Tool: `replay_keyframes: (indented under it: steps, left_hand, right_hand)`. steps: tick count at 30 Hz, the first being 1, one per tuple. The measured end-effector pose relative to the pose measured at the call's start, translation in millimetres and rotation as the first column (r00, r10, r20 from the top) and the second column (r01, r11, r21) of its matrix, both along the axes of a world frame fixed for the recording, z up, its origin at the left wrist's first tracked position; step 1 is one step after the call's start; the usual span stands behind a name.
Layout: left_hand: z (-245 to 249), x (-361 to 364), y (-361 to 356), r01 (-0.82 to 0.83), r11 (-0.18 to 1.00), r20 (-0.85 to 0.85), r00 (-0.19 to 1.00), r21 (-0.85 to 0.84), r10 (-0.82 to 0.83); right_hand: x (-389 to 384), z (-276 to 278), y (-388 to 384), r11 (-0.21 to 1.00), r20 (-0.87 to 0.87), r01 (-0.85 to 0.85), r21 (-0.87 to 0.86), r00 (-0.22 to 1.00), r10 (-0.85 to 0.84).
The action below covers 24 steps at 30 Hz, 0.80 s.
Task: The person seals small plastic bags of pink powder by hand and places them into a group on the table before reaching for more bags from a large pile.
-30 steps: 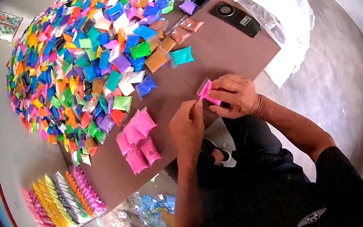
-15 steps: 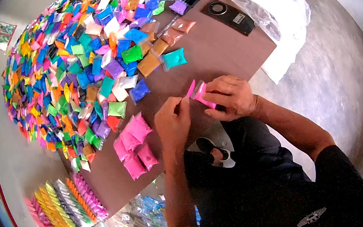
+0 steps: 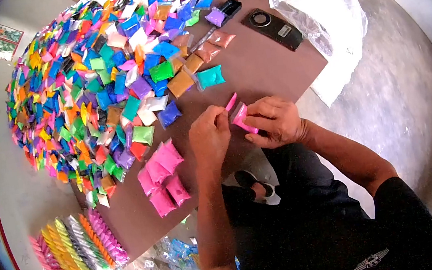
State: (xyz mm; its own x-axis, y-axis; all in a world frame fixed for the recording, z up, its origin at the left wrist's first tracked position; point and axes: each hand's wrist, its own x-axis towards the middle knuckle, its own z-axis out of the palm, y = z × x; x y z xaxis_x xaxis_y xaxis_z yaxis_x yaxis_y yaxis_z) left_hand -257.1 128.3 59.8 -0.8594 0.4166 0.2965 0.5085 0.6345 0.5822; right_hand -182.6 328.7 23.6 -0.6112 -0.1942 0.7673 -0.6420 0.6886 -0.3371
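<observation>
My left hand (image 3: 210,136) is closed in a pinch on a thin pink piece (image 3: 231,101) that sticks up from its fingertips. Just to the right, my right hand (image 3: 275,120) grips a small clear packet with pink contents (image 3: 243,118). The pink piece and the packet are close together above the brown table (image 3: 267,68). Left of my left hand lie several filled pink packets (image 3: 160,171), grouped together on the tabletop.
A large heap of multicoloured packets (image 3: 101,74) covers the table's left part. Rows of twisted colourful packs (image 3: 77,251) stand at the lower left. A black device (image 3: 274,28) and clear plastic sheeting (image 3: 334,28) are at the upper right.
The view has shifted slightly. Both hands keep their hold, and the packet in my right hand now looks more tilted.
</observation>
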Motion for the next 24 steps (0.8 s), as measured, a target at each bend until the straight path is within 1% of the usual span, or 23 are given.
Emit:
replay_keyframes:
  steps: [2, 3, 5, 6, 8, 10, 12, 13, 15, 16, 18, 21, 22, 24]
  left_hand:
    - [5, 7, 1, -0.049, 0.996, 0.125, 0.991, 0.080, 0.038]
    - [14, 15, 3, -0.047, 0.996, 0.125, 0.991, 0.081, 0.037]
    - [30, 34, 8, -0.040, 0.986, 0.229, 0.973, 0.159, 0.002]
    - [26, 38, 8, -0.044, 0.986, 0.233, 0.972, 0.160, 0.006]
    - [12, 41, 5, 0.002, 0.993, 0.120, 0.993, 0.121, -0.017]
    - [3, 32, -1, -0.004, 0.995, 0.123, 0.992, 0.102, -0.009]
    - [-1, 21, -8, -0.073, 0.997, 0.051, 0.996, 0.015, 0.072]
    - [-1, 18, -9, -0.071, 0.997, 0.047, 0.996, 0.017, 0.070]
    - [1, 15, -11, -0.068, 0.994, 0.078, 0.995, 0.081, 0.062]
    - [3, 17, -10, -0.066, 0.995, 0.073, 0.995, 0.080, 0.060]
    - [11, 27, -8, -0.120, 0.974, 0.175, 0.981, 0.190, 0.087]
    - [23, 48, -1, -0.085, 0.973, 0.215, 0.976, 0.213, 0.038]
    - [19, 50, -2, -0.092, 0.972, 0.215, 0.976, 0.214, 0.045]
    - [5, 48, -7, -0.067, 0.995, 0.099, 0.993, 0.078, 0.059]
  right_hand:
    - [0, -1, 0, 1.000, 0.003, 0.000, 0.003, 1.000, 0.000]
    - [0, -2, 0, 1.000, 0.005, 0.002, -0.006, 1.000, -0.002]
    - [1, -3, -1, 1.000, 0.015, 0.002, -0.016, 1.000, -0.002]
    - [0, -1, -1, 1.000, 0.000, -0.004, -0.027, 1.000, 0.004]
    - [-2, 3, -3, 0.999, -0.020, -0.021, -0.038, 1.000, 0.020]
    - [-2, 5, -4, 0.999, -0.029, -0.005, -0.042, 1.000, 0.004]
    - [-1, 5, -3, 1.000, -0.016, 0.000, -0.023, 1.000, -0.001]
    - [-1, 4, -1, 1.000, -0.003, 0.008, -0.006, 1.000, -0.008]
    - [1, 1, -1, 1.000, 0.009, 0.014, -0.001, 1.000, -0.014]
    - [0, 1, -1, 1.000, 0.021, 0.015, 0.003, 1.000, -0.015]
    - [-2, 0, -2, 1.000, -0.010, 0.014, -0.016, 1.000, -0.014]
    - [-2, 1, -2, 0.999, -0.032, 0.008, -0.040, 0.999, -0.009]
    - [-3, 2, -3, 0.999, -0.039, 0.002, -0.048, 0.999, -0.004]
    - [-2, 2, -3, 0.999, -0.024, -0.003, -0.034, 1.000, 0.003]
